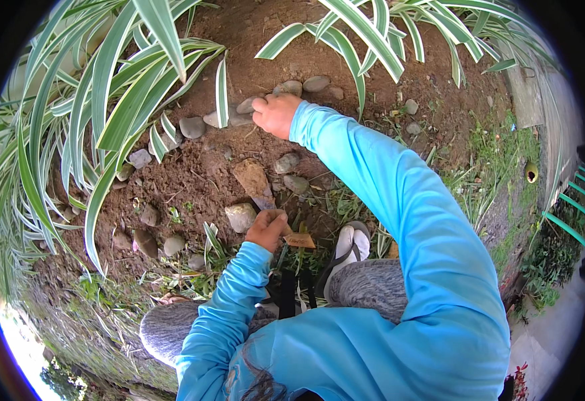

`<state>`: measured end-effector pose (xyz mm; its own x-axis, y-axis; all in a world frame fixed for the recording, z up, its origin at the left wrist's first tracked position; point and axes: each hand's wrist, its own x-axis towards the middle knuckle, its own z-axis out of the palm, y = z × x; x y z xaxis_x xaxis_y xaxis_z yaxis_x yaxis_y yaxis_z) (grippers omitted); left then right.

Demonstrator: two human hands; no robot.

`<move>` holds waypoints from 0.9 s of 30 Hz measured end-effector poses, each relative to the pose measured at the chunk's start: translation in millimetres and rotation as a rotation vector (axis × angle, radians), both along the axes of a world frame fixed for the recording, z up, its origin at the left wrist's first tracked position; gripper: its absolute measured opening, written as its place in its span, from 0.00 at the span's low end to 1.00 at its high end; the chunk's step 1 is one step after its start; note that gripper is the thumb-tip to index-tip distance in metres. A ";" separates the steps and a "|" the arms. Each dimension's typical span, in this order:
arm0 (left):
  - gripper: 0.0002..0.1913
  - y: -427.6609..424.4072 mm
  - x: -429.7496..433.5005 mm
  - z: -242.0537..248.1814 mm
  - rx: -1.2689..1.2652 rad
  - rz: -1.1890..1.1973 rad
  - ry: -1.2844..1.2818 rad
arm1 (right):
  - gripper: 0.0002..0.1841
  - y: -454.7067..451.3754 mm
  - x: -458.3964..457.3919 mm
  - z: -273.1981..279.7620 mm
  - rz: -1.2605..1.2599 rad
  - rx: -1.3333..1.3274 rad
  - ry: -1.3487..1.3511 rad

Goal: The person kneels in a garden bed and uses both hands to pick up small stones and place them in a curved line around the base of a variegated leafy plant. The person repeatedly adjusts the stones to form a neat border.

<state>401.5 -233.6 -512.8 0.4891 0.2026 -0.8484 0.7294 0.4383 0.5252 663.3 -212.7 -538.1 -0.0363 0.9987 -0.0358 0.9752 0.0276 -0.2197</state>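
Note:
My left hand (267, 230) grips a garden trowel by its wooden handle (300, 240), which bears writing. The soil-caked trowel blade (253, 179) points away from me over loose brown earth. Beside that hand, on its left, sits a large pale stone (241, 217). Farther out, my right hand (277, 115) has its fingers on a small rounded stone (246, 105) in a curved row of stones. A flat grey stone (218, 118) adjoins it on the left, and a round stone (288, 88) lies just beyond the knuckles. The right fingertips are partly hidden.
Striped long-leaved plants (132, 90) overhang the soil at left, with another clump (362, 35) at the top. Two loose stones (291, 173) lie right of the blade, several more (145, 244) at left. My sandalled foot (347, 245) rests in grass near the trowel handle.

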 end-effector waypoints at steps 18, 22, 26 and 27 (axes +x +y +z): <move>0.23 -3.8 14.8 3.4 -0.007 0.005 0.030 | 0.21 -84.1 93.9 -16.7 -0.846 -0.260 0.229; 0.23 -2.9 14.7 5.3 0.031 0.000 0.055 | 0.18 -72.9 93.5 -11.4 -0.797 -0.280 0.174; 0.22 1.1 13.6 5.9 -0.004 0.047 0.024 | 0.16 -57.2 83.0 -4.2 -0.701 -0.258 0.297; 0.22 1.7 14.0 5.5 -0.008 0.050 0.026 | 0.16 -51.3 78.4 -4.2 -0.693 -0.251 0.315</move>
